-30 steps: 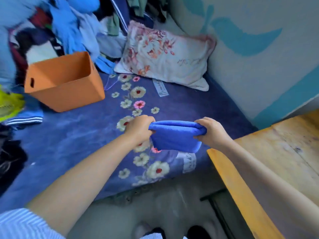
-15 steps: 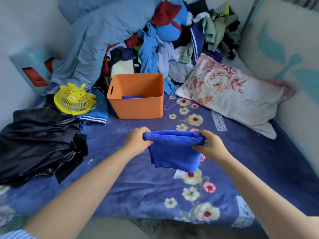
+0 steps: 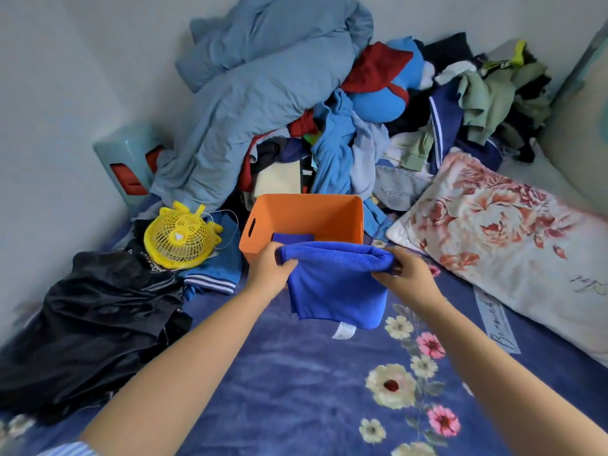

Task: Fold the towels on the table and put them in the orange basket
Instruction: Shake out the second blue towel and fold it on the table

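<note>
Blue towel (image 3: 335, 284) gripped by left hand (image 3: 268, 269) and right hand (image 3: 403, 274).

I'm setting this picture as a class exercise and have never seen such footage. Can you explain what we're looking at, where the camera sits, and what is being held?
No machine here: a person wears a camera on the head, looking down at their own arms. The left hand and right hand each grip one end of a folded blue towel, held up just in front of an orange basket. Another blue towel already lies inside it. Everything rests on a dark blue flowered blanket, with a yellow fan, a flowered pillow and piled clothes around.
</note>
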A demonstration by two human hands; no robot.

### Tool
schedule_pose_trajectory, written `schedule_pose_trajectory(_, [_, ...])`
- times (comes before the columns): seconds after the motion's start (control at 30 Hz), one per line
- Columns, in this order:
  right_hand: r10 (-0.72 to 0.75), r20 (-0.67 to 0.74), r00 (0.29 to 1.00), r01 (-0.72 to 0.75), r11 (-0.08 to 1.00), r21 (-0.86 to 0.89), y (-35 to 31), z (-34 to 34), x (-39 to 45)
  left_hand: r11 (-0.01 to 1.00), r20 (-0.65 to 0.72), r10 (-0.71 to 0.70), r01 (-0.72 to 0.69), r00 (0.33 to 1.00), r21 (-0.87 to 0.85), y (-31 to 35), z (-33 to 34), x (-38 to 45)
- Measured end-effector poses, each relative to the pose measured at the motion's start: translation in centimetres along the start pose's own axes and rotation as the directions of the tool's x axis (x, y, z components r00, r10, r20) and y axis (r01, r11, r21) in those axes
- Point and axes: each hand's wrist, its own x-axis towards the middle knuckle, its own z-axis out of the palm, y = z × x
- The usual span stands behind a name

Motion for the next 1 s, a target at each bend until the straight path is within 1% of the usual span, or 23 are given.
schedule_pose_trajectory(0.13, [0.008,-0.072,0.997,-0.003,0.998,0.068,-0.7,0.7,6.3,0.996,-0.094,-0.025,0.017,0.995,-0.092,1.2,0.8,5.8])
schedule_pose_trajectory(0.23, [-0.001,-0.117,0.993,0.009,0.998,0.065,-1.0,1.7,10.6,0.985,-0.134,-0.034,0.010,0.990,-0.174,1.4,1.3,9.9])
schedule_pose_trajectory(0.3, [0.002,-0.154,0.988,0.007,0.998,0.055,-0.8,2.6,14.0,0.978,-0.139,-0.034,0.005,0.990,-0.206,1.2,1.7,13.5])
schedule_pose_trajectory(0.43, [0.009,-0.196,0.981,0.011,0.995,0.103,-0.6,4.3,18.8,0.970,-0.126,-0.032,0.000,0.992,-0.245,0.4,2.8,18.9])
schedule_pose_trajectory(0.57, [0.041,-0.203,0.978,-0.023,0.996,0.088,1.2,6.9,24.4,0.967,-0.110,-0.055,0.026,0.992,-0.252,-1.8,4.7,24.9])
schedule_pose_trajectory(0.67, [0.110,-0.193,0.975,-0.105,0.994,0.040,3.7,9.1,28.1,0.977,-0.041,-0.098,0.089,0.994,-0.192,-4.3,6.8,28.8])
schedule_pose_trajectory(0.77, [0.214,-0.174,0.961,-0.231,0.969,-0.083,7.7,11.7,31.5,0.980,0.030,-0.150,0.153,0.988,-0.127,-7.6,9.7,31.9])
schedule_pose_trajectory(0.83, [0.307,-0.150,0.940,-0.332,0.925,-0.185,10.4,13.4,33.2,0.980,0.063,-0.200,0.200,0.978,0.002,-9.9,12.0,33.4])
schedule_pose_trajectory(0.9, [0.410,-0.093,0.908,-0.419,0.865,-0.277,13.0,15.0,34.4,0.960,0.118,-0.256,0.238,0.960,0.144,-12.3,14.3,34.6])
schedule_pose_trajectory(1.0, [0.554,-0.028,0.832,-0.518,0.756,-0.400,16.8,17.4,35.9,0.899,0.244,-0.361,0.266,0.900,0.348,-15.8,18.1,36.4])
